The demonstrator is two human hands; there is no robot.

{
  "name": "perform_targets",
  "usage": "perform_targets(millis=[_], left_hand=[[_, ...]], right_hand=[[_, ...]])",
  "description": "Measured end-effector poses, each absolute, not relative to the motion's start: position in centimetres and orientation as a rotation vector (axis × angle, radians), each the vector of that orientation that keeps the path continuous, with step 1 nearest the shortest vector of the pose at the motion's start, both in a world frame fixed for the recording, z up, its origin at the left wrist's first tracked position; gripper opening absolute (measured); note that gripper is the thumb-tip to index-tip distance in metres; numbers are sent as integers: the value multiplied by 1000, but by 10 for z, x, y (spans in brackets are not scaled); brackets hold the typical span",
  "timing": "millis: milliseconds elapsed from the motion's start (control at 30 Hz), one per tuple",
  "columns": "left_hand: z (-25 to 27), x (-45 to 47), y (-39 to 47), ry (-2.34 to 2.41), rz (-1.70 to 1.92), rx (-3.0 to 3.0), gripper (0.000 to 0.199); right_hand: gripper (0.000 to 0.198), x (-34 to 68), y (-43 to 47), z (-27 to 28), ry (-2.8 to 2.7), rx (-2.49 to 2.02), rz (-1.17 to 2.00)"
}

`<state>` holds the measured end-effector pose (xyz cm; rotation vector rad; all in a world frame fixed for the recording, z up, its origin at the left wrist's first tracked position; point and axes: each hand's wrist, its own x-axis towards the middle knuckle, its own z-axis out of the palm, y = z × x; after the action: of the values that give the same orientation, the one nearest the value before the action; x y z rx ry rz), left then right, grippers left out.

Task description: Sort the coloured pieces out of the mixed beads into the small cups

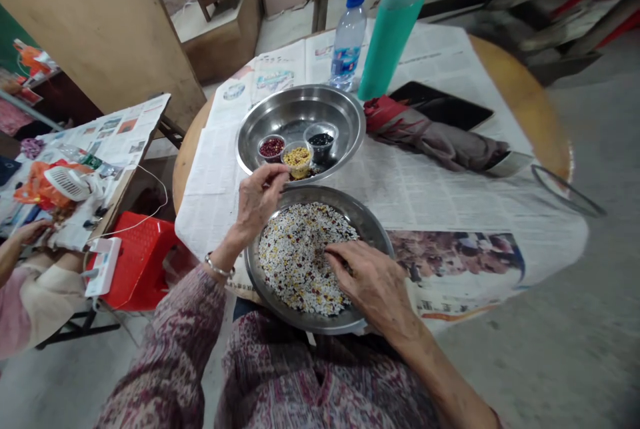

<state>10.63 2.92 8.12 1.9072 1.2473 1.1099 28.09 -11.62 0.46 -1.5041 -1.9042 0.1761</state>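
Note:
Mixed grains (295, 262), mostly white with yellow, dark red and black bits, fill a metal basin (371, 225) close to my body. My right hand (373, 279) reaches into this basin with its fingers pinched at the grains. Above the basin's far left rim is my left hand (263, 195), thumb and fingertips pressed together; whatever they hold is too small to tell. Just beyond it, a second metal basin (300, 109) contains a cup of yellow beans (297, 157), a cup of dark red beans (271, 147) and a cup of black beans (321, 139).
Newspaper (440, 202) covers the round table. At the back stand a water bottle (347, 42) and a tall teal bottle (397, 29). A folded umbrella (435, 135) lies beside a dark flat object (445, 105). Left, another person's hand (33, 232) is near a red stool (143, 259).

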Motion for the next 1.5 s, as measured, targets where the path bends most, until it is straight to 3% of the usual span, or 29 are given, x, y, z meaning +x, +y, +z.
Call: perform_targets(millis=[200, 533, 867, 1133, 1367, 1500], left_hand=[[68, 128, 88, 1226, 1120, 2060, 8], [63, 132, 95, 1277, 1098, 2291, 12], [76, 108, 103, 1329, 1364, 1962, 11], [71, 91, 124, 1387, 1191, 2107, 20], [85, 80, 74, 1439, 1376, 2178, 10], [83, 65, 8, 1330, 1250, 2317, 11]], right_hand=[[17, 281, -116, 7, -1898, -1490, 207], [17, 281, -114, 9, -1921, -1510, 209], [19, 281, -113, 9, -1948, -1497, 192], [21, 281, -112, 4, -1950, -1507, 185], [20, 279, -113, 5, -1937, -1526, 193], [19, 279, -114, 5, -1917, -1536, 231]])
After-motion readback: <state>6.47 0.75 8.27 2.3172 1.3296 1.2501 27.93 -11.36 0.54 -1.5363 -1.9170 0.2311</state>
